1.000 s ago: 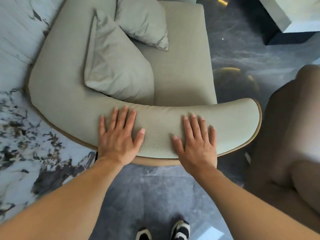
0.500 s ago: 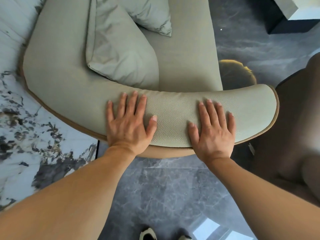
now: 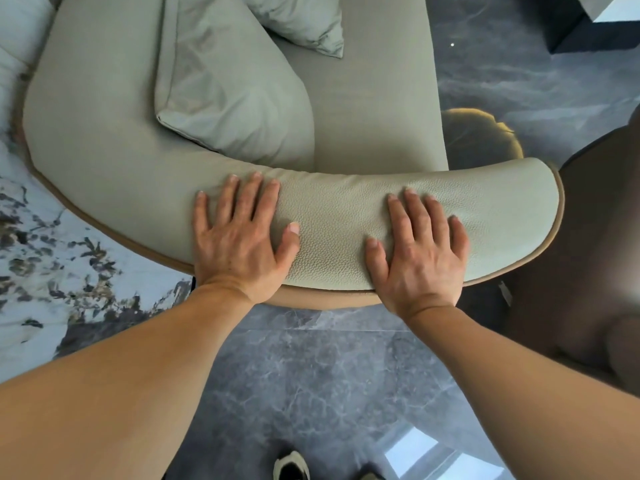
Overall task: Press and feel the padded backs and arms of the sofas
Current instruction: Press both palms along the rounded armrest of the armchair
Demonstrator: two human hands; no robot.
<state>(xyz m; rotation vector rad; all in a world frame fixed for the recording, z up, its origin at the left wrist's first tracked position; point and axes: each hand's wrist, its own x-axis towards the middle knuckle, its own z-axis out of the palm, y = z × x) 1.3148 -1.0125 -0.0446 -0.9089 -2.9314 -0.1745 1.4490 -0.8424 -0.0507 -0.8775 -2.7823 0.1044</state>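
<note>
A pale green-grey sofa fills the upper half of the view, seen from above. Its curved padded backrest (image 3: pixel 339 223) has a pebbled leather top and a tan piped edge. My left hand (image 3: pixel 239 237) lies flat on the backrest near the middle, palm down, fingers spread. My right hand (image 3: pixel 419 251) lies flat on it further right, fingers also apart. Neither hand grips anything. Two matching cushions (image 3: pixel 228 88) rest on the sofa seat (image 3: pixel 374 109) beyond the hands.
A dark brown padded seat (image 3: pixel 588 244) stands close on the right. A white marble-patterned surface (image 3: pixel 45 271) lies to the left. Grey marble floor (image 3: pixel 311 375) is below, with my shoes (image 3: pixel 291 465) at the bottom edge. A dark block (image 3: pixel 571 29) sits at top right.
Both hands have slid a little to the right along the backrest and stayed flat. The camera has leaned closer over the sofa.
</note>
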